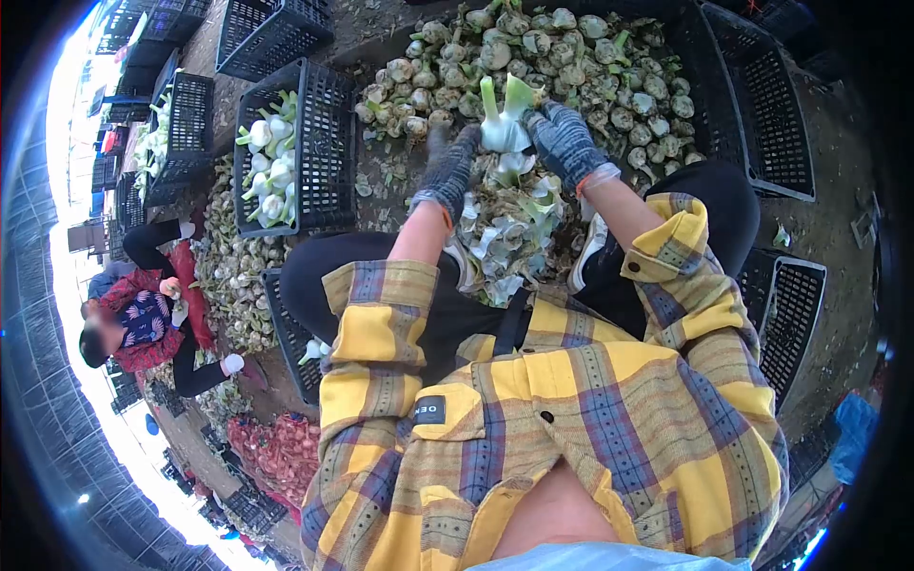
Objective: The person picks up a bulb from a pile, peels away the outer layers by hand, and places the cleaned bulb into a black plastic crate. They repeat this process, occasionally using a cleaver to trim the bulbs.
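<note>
Head view shows the right hand [566, 145] gripping a white bulb [505, 134] above loose skins [506, 238], the blurred left hand [449, 167] beside it, grip unclear; apparently peeling, which next calls for steady holding while stripping.

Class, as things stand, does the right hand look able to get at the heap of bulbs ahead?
Probably yes: the heap lies just beyond the right hand with nothing visible between them, though that hand seems to hold a white bulb.
</note>
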The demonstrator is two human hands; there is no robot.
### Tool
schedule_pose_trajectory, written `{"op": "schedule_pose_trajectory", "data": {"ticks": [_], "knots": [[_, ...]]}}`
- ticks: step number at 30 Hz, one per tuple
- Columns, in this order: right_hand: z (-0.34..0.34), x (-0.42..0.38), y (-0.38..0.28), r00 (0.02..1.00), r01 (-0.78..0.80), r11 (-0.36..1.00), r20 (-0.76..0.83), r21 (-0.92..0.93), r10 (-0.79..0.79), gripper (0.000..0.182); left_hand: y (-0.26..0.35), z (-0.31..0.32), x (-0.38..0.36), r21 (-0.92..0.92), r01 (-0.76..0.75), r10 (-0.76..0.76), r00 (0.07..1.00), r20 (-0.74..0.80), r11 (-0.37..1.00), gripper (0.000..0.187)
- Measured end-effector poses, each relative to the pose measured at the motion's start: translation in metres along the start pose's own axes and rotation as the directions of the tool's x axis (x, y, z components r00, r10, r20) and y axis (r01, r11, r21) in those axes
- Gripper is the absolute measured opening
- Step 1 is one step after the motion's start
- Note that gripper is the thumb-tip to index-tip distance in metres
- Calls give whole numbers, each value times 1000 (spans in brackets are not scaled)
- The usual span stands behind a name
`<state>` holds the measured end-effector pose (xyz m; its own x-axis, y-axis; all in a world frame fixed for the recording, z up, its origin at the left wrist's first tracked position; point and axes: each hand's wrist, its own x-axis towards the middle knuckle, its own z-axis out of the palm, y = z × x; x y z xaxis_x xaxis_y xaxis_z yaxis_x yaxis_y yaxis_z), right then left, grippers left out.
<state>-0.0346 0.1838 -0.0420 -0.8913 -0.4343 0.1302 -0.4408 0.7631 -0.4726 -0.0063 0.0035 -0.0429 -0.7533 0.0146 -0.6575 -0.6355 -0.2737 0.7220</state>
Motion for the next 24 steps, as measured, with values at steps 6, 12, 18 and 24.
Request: {"op": "schedule_pose_trajectory", "data": {"ticks": [6, 12, 18, 24], "knots": [[7, 2, -9, 899, -46, 967, -413, 249, 149, 23, -2, 22, -22, 414, -497, 582, 806, -105, 763, 53], [5, -10, -41, 936, 112, 952, -352, 284, -5, 23, -6, 34, -7, -9, -302, 297, 942, -153, 953, 46], [35, 0, -2, 980, -150, 560, 47, 815, 194, 19, 14, 30, -8, -266, -132, 62, 964, -258, 955, 43], [-6, 7, 16, 900, -189, -194, 249, 963, 358, 32, 31, 4, -13, -346, -44, -34, 976, -215, 937, 42]]}}
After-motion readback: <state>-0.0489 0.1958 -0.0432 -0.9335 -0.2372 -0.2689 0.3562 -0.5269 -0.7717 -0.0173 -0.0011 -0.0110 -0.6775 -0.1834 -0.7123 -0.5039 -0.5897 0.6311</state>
